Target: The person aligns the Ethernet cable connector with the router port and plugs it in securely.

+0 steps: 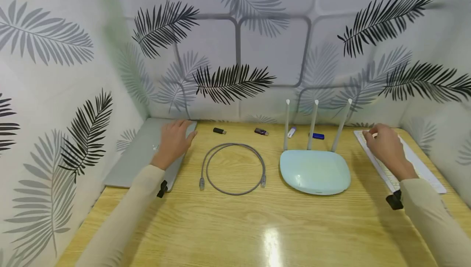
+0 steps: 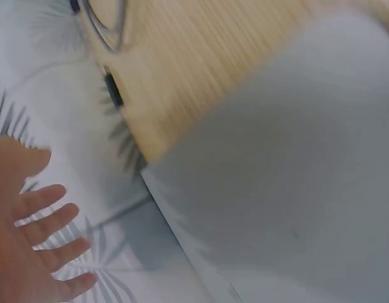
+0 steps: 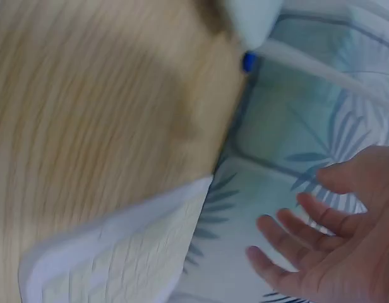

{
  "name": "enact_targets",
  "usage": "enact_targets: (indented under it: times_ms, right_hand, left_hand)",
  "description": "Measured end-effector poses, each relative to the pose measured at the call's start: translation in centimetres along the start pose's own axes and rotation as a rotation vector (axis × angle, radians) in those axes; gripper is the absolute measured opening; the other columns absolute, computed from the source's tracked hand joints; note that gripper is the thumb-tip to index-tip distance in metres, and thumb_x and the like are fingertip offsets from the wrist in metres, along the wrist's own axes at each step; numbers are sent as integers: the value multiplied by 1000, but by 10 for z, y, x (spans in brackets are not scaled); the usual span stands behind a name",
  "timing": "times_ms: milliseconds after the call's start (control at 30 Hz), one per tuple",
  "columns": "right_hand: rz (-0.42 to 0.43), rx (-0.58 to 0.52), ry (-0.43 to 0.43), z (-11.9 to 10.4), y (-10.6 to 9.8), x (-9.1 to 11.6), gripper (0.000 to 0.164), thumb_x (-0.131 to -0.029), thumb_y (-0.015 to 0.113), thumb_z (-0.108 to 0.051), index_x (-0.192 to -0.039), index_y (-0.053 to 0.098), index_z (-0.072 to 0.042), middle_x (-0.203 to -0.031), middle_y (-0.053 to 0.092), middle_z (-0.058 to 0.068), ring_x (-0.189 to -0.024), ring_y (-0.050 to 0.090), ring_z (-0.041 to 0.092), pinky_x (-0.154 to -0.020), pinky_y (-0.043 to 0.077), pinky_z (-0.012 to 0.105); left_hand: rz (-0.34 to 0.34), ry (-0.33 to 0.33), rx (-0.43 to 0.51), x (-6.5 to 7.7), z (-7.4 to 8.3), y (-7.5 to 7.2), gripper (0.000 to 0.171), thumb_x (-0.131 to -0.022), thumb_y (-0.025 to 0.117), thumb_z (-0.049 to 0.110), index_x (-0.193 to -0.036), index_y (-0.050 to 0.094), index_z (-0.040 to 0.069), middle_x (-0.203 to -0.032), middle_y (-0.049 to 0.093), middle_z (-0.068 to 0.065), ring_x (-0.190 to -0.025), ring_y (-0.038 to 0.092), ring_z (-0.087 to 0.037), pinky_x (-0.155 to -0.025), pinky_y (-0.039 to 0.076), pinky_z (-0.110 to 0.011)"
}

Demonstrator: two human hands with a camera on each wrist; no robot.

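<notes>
My left hand (image 1: 173,143) is above a closed grey laptop (image 1: 136,148) at the left of the table. Its fingers are spread and grip nothing; in the left wrist view the hand (image 2: 36,240) appears apart from the laptop's flat lid (image 2: 295,164). Over on the right, my right hand (image 1: 388,148) hovers above a white keyboard (image 1: 423,167). In the right wrist view, loosely bent fingers (image 3: 289,243) hold nothing, and the keyboard (image 3: 125,252) lies below and to one side of them. Part of the keyboard is hidden by the hand and sleeve.
Between the hands lie a coiled grey network cable (image 1: 235,194) and a pale router (image 1: 314,173) with three upright antennas. Along the back edge are a black USB stick (image 1: 218,131), a dark red one (image 1: 260,131), a white-purple one (image 1: 291,132) and a blue one (image 1: 318,136). Patterned fabric hangs behind.
</notes>
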State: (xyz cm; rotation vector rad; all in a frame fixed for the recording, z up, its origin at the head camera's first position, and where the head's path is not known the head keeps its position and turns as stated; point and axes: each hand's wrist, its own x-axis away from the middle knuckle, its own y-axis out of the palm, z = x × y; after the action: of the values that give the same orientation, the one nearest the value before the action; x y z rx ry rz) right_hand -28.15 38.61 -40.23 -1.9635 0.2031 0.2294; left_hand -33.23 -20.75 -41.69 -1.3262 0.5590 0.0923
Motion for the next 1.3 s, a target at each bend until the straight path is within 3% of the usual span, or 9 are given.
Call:
enact_targets:
  times_ms: [100,200,300,400,467,667,800,1067,1300]
  right_hand:
    - [-63,-120,74,-5,-4,0,42,-103,46,-29,-111,55,12,-112,57,37,-74,61,36,-52,47,36]
    - [-174,-274,94,-9,-4,-1,44,-104,45,-30,-116,53,12,-120,55,38,-81,68,24,-63,59,38]
    - [-271,-449,117,-13,-1,-3,45,-105,45,-27,-124,48,14,-122,58,32,-79,69,9,-74,63,34]
    - [-327,-538,145,-16,2,-3,43,-104,46,-24,-125,46,13,-114,66,14,-79,68,2,-75,62,32]
    - [-357,-550,162,-17,3,-3,41,-104,47,-25,-124,46,11,-110,67,5,-81,68,3,-76,62,32]
    - [-463,-500,200,-22,11,-1,42,-103,50,-25,-124,49,10,-121,61,24,-86,68,12,-80,62,38]
    - [-562,-425,255,-24,16,-1,55,-98,58,-36,-126,50,10,-116,59,26,-87,68,18,-78,63,40]
    - [-726,-351,304,-22,19,-2,66,-95,63,-42,-129,48,12,-125,56,30,-101,67,26,-82,62,42]
    - [-750,-363,321,-19,30,1,54,-94,62,-47,-114,59,3,-95,68,10,-79,68,15,-72,62,37]
  left_hand:
    - [65,3,111,-3,12,1,31,-97,62,26,-119,66,4,-115,68,-17,-92,66,-38,-78,54,-53]
    - [20,-16,244,-5,25,-1,29,-101,56,25,-119,65,5,-112,69,-15,-84,67,-31,-68,55,-46]
    - [-55,-51,405,-7,39,0,28,-102,53,25,-120,63,6,-112,68,-13,-87,67,-27,-70,56,-43]
    - [-97,-80,540,-8,56,5,25,-102,53,23,-118,64,7,-110,69,-12,-91,67,-27,-77,57,-42]
    - [-121,-91,613,-8,69,8,24,-101,55,20,-117,64,5,-109,69,-13,-93,68,-29,-80,58,-41]
    - [-260,-120,852,-7,112,17,24,-101,55,16,-118,62,2,-110,66,-17,-93,70,-36,-77,61,-43]
    - [-353,-140,1007,-14,144,27,26,-101,56,16,-120,60,-1,-113,63,-24,-94,68,-43,-78,61,-49]
    - [-622,-214,993,-28,209,49,31,-95,66,15,-119,61,-4,-109,69,-23,-86,72,-37,-74,63,-42]
    - [-670,-235,1004,-29,237,62,18,-90,71,10,-97,71,-7,-81,73,-24,-75,73,-37,-71,63,-43]
